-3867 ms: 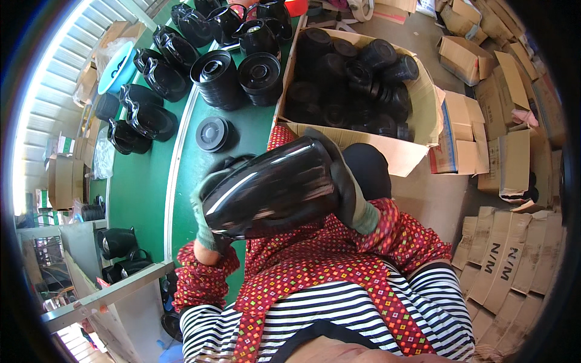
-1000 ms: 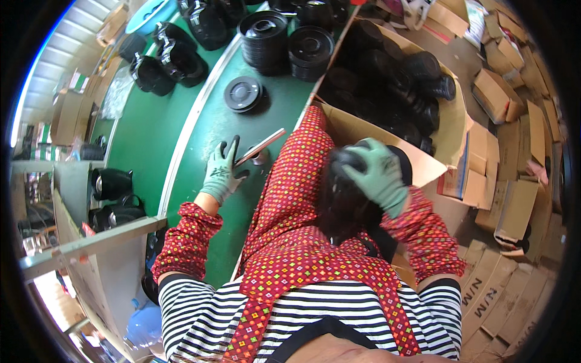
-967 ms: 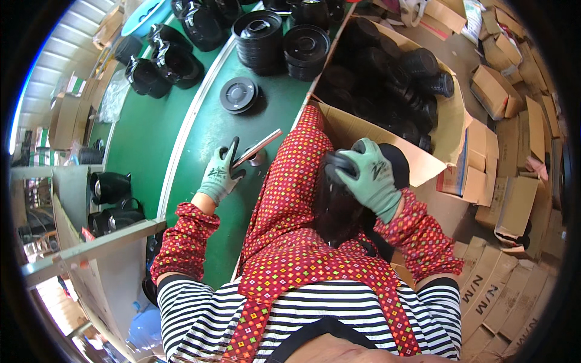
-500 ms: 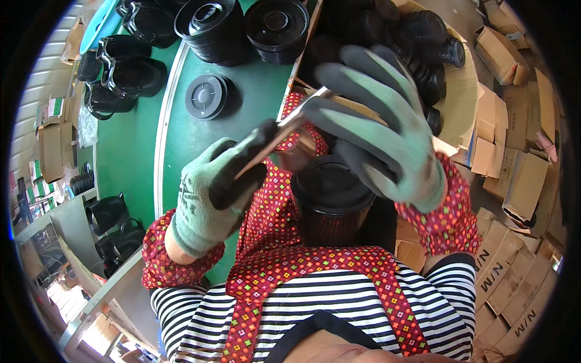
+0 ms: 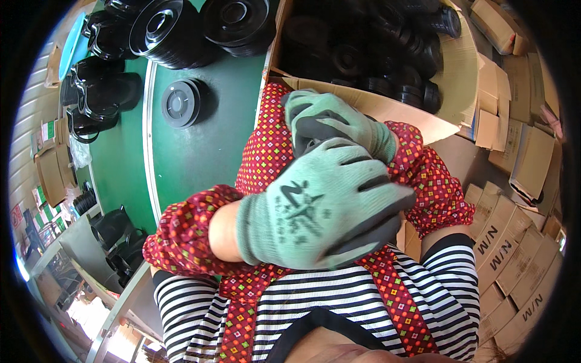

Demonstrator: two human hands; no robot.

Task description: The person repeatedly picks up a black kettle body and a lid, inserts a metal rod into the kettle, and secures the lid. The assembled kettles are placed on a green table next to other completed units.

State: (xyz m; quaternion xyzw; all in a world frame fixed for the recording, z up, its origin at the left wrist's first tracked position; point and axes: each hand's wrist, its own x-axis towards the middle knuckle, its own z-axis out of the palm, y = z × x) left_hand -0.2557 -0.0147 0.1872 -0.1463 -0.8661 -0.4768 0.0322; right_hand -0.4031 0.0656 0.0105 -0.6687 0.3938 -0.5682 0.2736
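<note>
Curling together just under the camera, both gloved hands fill the middle of the view. The left hand (image 5: 321,206), in a pale green knitted glove with a dark coated palm, lies in front with its fingers (image 5: 363,181) bent inward and close together. The right hand (image 5: 333,124), gloved the same way, sits just beyond those fingers, its own fingers (image 5: 315,106) folded down toward the left hand. The 2 hands touch or nearly touch. Whether either has hold of anything I cannot tell: the glove backs cover whatever lies between the palms.

Just beyond the right fingers stands the open brown cardboard box (image 5: 387,109), full of black round plastic parts (image 5: 363,60). Out past the left fingers, on the green surface (image 5: 206,157), lies 1 flat black round plastic lid (image 5: 180,103), with stacks of black ribbed discs (image 5: 166,30) farther off and black handled plastic pots (image 5: 103,91) farther still to that side.

By my judgement the step in hand is close 2-handed work held against the body, between box and surface. Any further move calls for parting the fingers so that what they cover can be seen, and for a steady grip.
</note>
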